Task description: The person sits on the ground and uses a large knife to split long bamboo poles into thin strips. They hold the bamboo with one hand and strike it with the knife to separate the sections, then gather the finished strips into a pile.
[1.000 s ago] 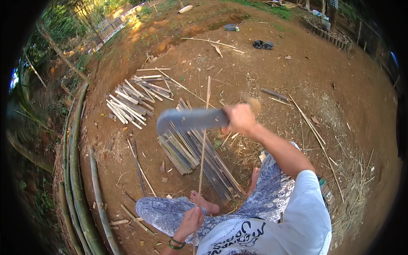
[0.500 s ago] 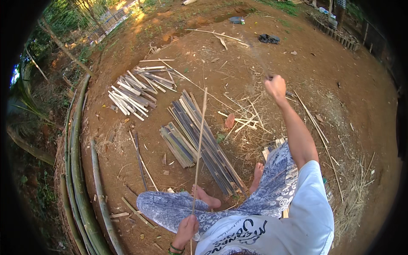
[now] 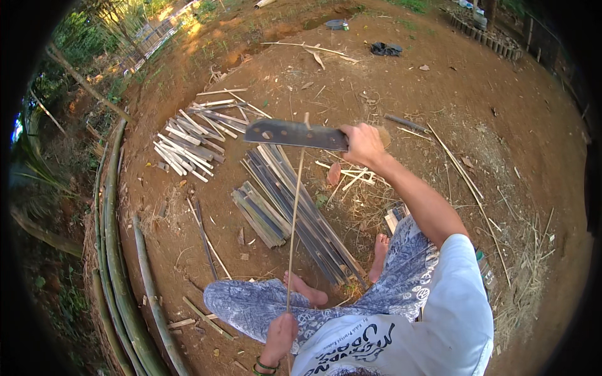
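My right hand [image 3: 362,143] grips the handle of a broad dark cleaver [image 3: 293,133], whose blade points left and lies level at the top end of a thin bamboo strip [image 3: 295,213]. My left hand [image 3: 279,335] holds the lower end of that strip near my lap, so the strip stands nearly upright. I sit on bare earth with my legs in patterned trousers and bare feet [image 3: 303,289] in front of me.
A pile of dark split bamboo slats [image 3: 295,200] lies on the ground ahead of my feet. A second pile of paler slats [image 3: 191,141] lies farther left. Long green bamboo poles [image 3: 116,250] border the left side. Dry shavings [image 3: 520,263] cover the ground at right.
My right hand, raised far to the right half a second ago, has swung back left. The cleaver blade is now at the top of the strip. My left hand has kept its hold.
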